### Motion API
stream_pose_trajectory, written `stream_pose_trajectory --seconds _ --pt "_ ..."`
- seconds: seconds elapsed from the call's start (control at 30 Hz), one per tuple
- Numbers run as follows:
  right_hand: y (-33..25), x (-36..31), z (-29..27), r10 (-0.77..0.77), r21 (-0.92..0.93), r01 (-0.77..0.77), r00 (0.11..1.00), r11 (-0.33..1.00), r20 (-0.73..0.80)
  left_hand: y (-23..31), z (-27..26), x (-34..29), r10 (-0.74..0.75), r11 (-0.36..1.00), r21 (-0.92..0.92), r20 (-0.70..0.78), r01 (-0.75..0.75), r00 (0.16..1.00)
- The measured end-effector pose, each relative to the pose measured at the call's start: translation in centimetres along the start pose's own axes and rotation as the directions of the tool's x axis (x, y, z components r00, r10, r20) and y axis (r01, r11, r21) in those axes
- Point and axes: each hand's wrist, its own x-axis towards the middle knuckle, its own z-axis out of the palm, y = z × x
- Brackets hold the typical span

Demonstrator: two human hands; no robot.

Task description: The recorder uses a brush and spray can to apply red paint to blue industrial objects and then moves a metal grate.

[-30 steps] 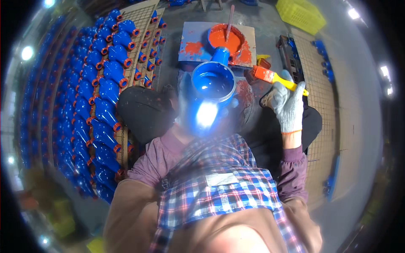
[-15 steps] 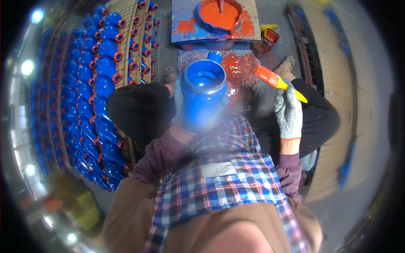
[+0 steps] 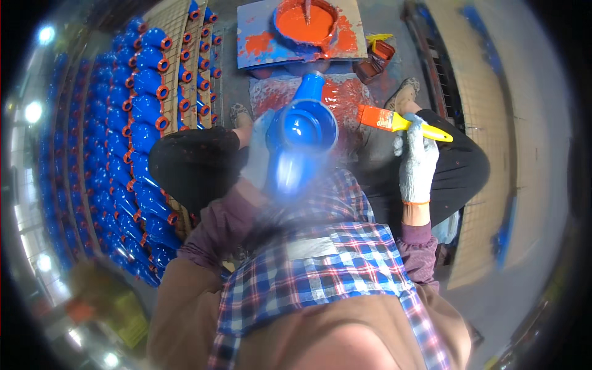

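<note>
Gloved left hand (image 3: 259,148) holds the glossy blue, round-mouthed fitting (image 3: 295,145) by its left side, the grip partly hidden. Gloved right hand (image 3: 420,163), closed, holds a yellow-handled, orange-bristled paintbrush (image 3: 394,121) apart, to the fitting's right. Beyond is a round bowl of orange paint (image 3: 288,42).

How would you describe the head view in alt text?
A gloved left hand holds a blue fitting; the right hand, a yellow-handled paintbrush. A pot of orange paint stands ahead; orange-rimmed blue fittings line the left.

Blue fitting (image 3: 298,126) (partly blurred); pot (image 3: 302,45) cropped
</note>
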Motion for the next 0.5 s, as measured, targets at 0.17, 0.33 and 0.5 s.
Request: stream_pose_trajectory --seconds 0.17,0.33,0.5 --pt "-3.8 1.8 -0.4 -0.172 -0.187 0.177 0.984 0.966 0.046 3.7 3.6 -1.3 0.205 0.533 0.845 -0.094 -0.031 0.974" --pt "-6.3 5.8 0.3 -0.394 -0.282 0.470 0.874 0.837 0.285 3.6 8.4 -0.4 0.185 -0.721 0.688 0.310 -0.086 0.933" --pt "-5.2 9.3 3.1 -0.518 -0.441 0.722 0.690 0.533 0.505 3.7 9.9 0.2 -0.024 -0.955 0.280 0.262 -0.100 0.965"
